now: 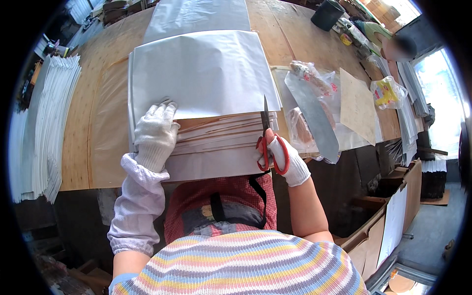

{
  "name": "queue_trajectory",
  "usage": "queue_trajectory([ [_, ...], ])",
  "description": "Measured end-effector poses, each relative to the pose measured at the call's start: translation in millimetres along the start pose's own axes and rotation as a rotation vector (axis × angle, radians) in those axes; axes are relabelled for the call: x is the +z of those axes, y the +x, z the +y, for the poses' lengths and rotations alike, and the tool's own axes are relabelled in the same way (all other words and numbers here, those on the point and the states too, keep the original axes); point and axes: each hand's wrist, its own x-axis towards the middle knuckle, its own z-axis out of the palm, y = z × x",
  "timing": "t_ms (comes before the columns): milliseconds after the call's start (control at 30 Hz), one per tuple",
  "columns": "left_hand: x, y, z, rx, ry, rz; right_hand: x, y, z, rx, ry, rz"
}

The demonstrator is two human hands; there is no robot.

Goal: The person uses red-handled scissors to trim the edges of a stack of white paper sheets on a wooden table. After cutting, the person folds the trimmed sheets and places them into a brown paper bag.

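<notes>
A stack of large white sheets [201, 71] lies on the table in front of me, with several uneven layers of white and brown paper edges [221, 130] showing along its near side. My left hand [156, 129], in a white knit glove, is closed over the near left corner of the top sheet. At the stack's near right corner, my right hand [287, 160] holds scissors [265, 115] with red handles. Their dark blades point away from me, close together, beside the sheet edge. The right glove leaves at least one fingertip bare.
Folded white paper [56, 123] stands piled at the left. Right of the stack lie a grey strip [312, 110], plastic-wrapped food [314, 78] and a tan sheet [356, 105]. A black bucket [328, 14] stands far right, near another person [378, 37]. Cardboard boxes [378, 226] sit below right.
</notes>
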Motion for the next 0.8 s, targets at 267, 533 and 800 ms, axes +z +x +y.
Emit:
queue_trajectory([
  [267,-0.5,-0.5,1.1,-0.007,0.003,-0.014,-0.3,0.5,2.3,0.010,-0.014,0.014],
  [533,4.7,-1.4,-1.6,0.001,0.005,0.010,2.0,1.4,6.3,-0.002,-0.012,0.019],
  [800,6.6,-2.1,-2.3,0.015,0.015,0.032,5.8,-0.9,6.8,0.025,-0.052,0.069],
])
